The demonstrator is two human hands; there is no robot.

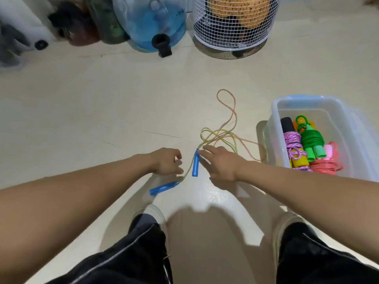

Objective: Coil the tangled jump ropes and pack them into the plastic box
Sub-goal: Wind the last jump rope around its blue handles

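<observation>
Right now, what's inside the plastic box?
Inside the plastic box: coiled purple rope, green rope and pink rope, a black handle, yellow handles. Anything beneath them is covered.

— How is the light?
— Bright and even, coming from above and behind the person: soft grey shadows of head and arms spread over the pale cream tiled floor [102, 95] at lower centre, with a small glare patch between the two arm shadows.
— Is it sharp?
— The middle is fairly crisp. The upper left is smeared; the translucent blue plastic water jug [149, 23] and the dark bags beside it look blurred. The white wire-mesh basket [233, 27] at the top bulges with wide-angle distortion, and both forearms stretch towards the lower corners.
</observation>
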